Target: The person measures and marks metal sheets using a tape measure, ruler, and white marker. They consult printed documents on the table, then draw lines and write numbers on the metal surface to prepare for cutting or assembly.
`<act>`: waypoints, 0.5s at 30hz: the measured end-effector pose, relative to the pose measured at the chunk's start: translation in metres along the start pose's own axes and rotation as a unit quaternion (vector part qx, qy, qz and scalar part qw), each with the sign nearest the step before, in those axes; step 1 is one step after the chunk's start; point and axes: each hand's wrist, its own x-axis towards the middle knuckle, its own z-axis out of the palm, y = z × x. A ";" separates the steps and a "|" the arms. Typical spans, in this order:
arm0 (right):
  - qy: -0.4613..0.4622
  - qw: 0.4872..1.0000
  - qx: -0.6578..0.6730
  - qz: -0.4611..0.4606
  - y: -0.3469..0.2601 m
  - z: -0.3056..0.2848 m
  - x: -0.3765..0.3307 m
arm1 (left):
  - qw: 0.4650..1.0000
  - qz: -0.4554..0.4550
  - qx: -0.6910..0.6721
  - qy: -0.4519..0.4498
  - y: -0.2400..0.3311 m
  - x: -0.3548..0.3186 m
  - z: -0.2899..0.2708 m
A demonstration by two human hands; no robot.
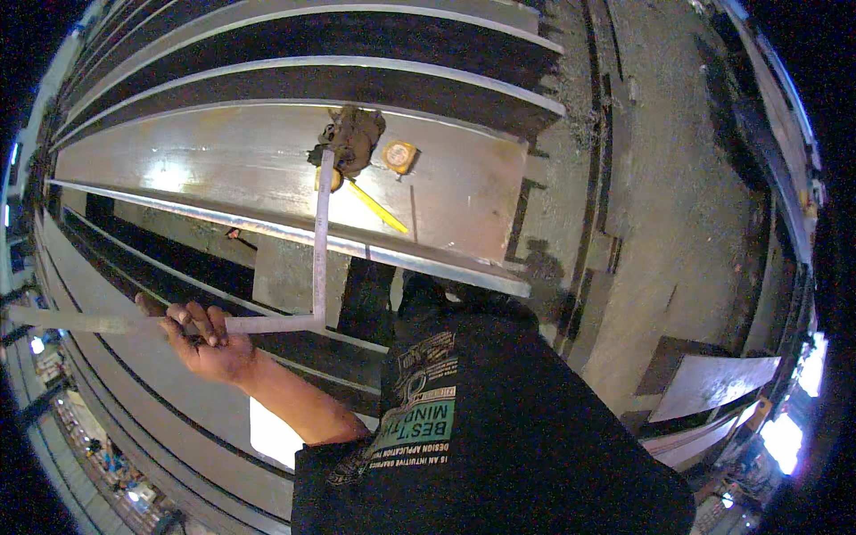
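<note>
Left hand, lower left of frame, grip clenched on the large L-shaped steel framing square: fingers wrapped over its horizontal arm, which runs out to the far left edge. The square's other arm runs up the middle of the frame, across the edge of the wide grey steel beam flange, ending near a crumpled pair of dirty brown work gloves lying on that flange at upper centre. Just right of the gloves sits a yellow-and-black tape measure case; a yellow strip, apparently its tape blade, lies diagonally on the flange between square and case. More long steel beams stacked parallel above, toward the top of frame. Concrete shop floor on the right. My dark printed T-shirt fills bottom centre. Right hand not visible anywhere in frame, so I cannot tell its grip.
</note>
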 end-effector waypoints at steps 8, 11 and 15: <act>0.096 0.995 0.004 -0.023 0.088 -0.053 0.059 | 0.999 -0.009 -0.005 -0.050 0.019 -0.108 0.076; 0.110 0.990 -0.020 -0.084 0.068 -0.070 0.105 | 0.999 -0.041 -0.006 0.000 0.021 -0.139 0.088; 0.132 0.974 -0.064 -0.174 0.008 -0.099 0.140 | 0.996 -0.076 -0.035 0.018 0.022 -0.165 0.089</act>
